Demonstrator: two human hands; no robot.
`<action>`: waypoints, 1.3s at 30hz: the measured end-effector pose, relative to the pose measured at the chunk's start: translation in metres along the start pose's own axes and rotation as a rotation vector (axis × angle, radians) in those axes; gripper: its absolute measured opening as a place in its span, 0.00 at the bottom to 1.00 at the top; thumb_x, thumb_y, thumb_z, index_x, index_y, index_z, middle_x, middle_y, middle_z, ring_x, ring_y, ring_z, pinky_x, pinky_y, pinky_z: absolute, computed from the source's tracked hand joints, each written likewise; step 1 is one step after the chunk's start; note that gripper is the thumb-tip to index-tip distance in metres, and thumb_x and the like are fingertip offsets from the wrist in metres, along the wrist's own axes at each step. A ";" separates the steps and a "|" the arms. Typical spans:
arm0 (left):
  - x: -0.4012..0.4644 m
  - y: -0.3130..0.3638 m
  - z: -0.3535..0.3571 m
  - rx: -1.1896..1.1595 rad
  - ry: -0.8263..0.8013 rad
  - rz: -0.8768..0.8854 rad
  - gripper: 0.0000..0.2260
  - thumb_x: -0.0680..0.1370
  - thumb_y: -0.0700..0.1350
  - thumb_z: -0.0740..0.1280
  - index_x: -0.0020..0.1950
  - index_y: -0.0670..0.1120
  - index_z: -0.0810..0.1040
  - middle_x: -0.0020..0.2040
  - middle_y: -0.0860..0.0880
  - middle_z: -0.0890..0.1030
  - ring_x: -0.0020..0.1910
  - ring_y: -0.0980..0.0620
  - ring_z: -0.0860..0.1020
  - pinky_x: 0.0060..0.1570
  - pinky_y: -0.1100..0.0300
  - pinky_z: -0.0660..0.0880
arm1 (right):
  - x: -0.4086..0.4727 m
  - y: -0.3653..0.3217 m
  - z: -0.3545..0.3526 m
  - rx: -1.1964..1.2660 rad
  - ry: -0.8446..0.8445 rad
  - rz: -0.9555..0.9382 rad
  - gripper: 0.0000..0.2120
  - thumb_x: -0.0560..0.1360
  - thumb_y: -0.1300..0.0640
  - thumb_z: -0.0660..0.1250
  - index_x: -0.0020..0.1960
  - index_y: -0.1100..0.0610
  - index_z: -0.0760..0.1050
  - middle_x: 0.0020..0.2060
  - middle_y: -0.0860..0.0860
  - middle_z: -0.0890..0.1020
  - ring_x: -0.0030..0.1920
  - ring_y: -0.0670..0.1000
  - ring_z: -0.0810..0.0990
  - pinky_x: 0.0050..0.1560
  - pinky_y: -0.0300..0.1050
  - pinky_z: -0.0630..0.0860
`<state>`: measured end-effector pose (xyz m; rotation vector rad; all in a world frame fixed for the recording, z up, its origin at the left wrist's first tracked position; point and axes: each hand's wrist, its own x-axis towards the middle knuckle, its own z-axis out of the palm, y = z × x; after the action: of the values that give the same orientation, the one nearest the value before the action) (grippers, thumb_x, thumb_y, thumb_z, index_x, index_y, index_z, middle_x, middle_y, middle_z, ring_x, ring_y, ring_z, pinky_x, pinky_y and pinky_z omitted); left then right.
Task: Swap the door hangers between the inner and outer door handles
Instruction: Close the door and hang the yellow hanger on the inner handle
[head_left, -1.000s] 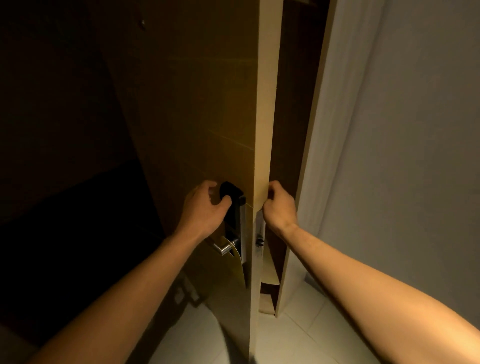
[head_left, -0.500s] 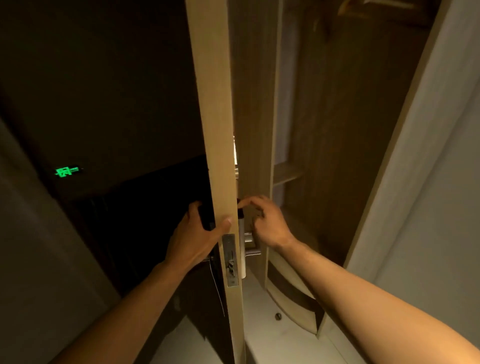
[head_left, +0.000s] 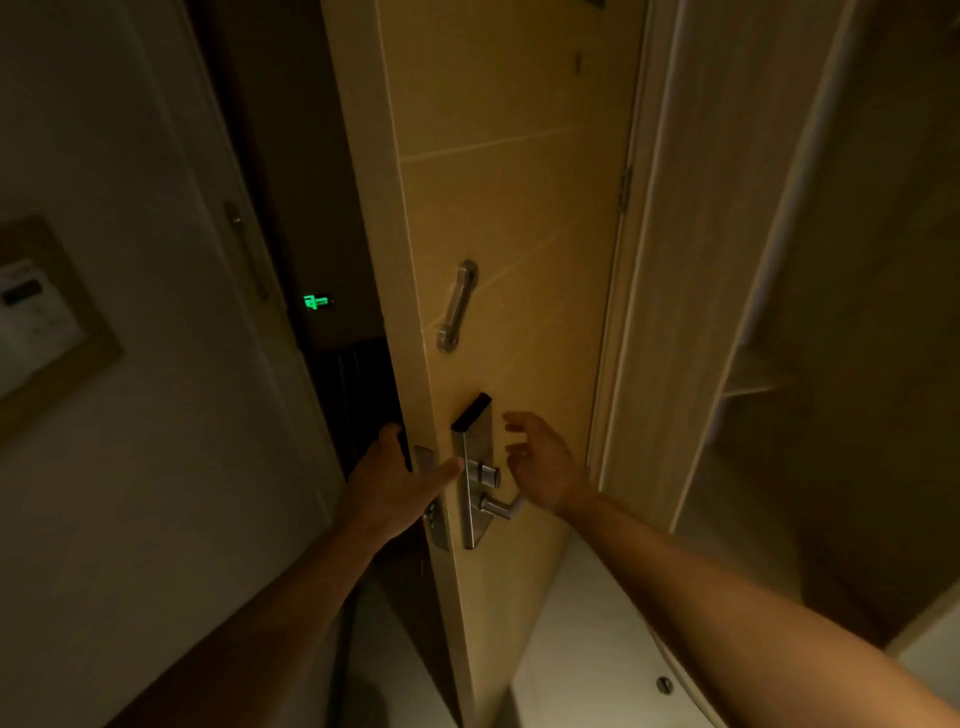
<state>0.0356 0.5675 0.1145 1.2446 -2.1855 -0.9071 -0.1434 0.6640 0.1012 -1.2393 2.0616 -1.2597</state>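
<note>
The light wooden door (head_left: 519, 208) stands partly open, with its inner face toward me. The inner lever handle (head_left: 496, 506) sticks out of a steel lock plate (head_left: 475, 452) with a black top, and nothing hangs on it. My left hand (head_left: 389, 483) clasps the door's edge, thumb on the inner face and fingers round the outer side by a black outer lock part (head_left: 404, 447). My right hand (head_left: 540, 462) hovers just right of the lock plate, fingers spread, holding nothing. The outer handle is hidden, and no door hanger shows.
A metal security latch (head_left: 457, 306) sits above the lock. Right of the door are its frame (head_left: 618, 312) and an open wooden closet (head_left: 779, 364). A floor door stop (head_left: 664, 684) lies below. A green exit sign (head_left: 315, 301) glows in the dark corridor. A wall panel (head_left: 36, 317) hangs at left.
My view has swung from the door's outer face round to its inner face. The left hand now holds the door edge. The right hand has come off the door and opened.
</note>
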 end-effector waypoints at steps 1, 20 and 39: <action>0.008 -0.008 -0.006 -0.001 0.018 -0.016 0.46 0.59 0.73 0.68 0.70 0.53 0.60 0.62 0.49 0.77 0.56 0.50 0.77 0.48 0.52 0.76 | 0.010 0.001 0.012 -0.024 -0.040 0.012 0.25 0.75 0.67 0.60 0.71 0.56 0.66 0.67 0.56 0.73 0.55 0.53 0.78 0.55 0.44 0.75; 0.179 -0.167 -0.067 0.038 0.109 -0.130 0.35 0.69 0.63 0.69 0.68 0.45 0.66 0.60 0.43 0.79 0.55 0.46 0.80 0.51 0.49 0.80 | 0.198 -0.024 0.204 -0.556 -0.425 -0.014 0.22 0.81 0.45 0.54 0.66 0.57 0.71 0.64 0.56 0.78 0.62 0.54 0.77 0.69 0.53 0.68; 0.354 -0.212 -0.046 0.035 0.078 -0.341 0.38 0.70 0.68 0.64 0.73 0.50 0.62 0.67 0.46 0.75 0.63 0.47 0.75 0.61 0.52 0.74 | 0.406 -0.011 0.281 -0.594 -0.667 -0.270 0.18 0.79 0.43 0.55 0.57 0.54 0.74 0.52 0.52 0.83 0.51 0.54 0.81 0.61 0.53 0.71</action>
<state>0.0154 0.1648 0.0150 1.6742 -1.9697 -0.9328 -0.1446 0.1791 0.0075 -1.9185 1.8240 -0.2094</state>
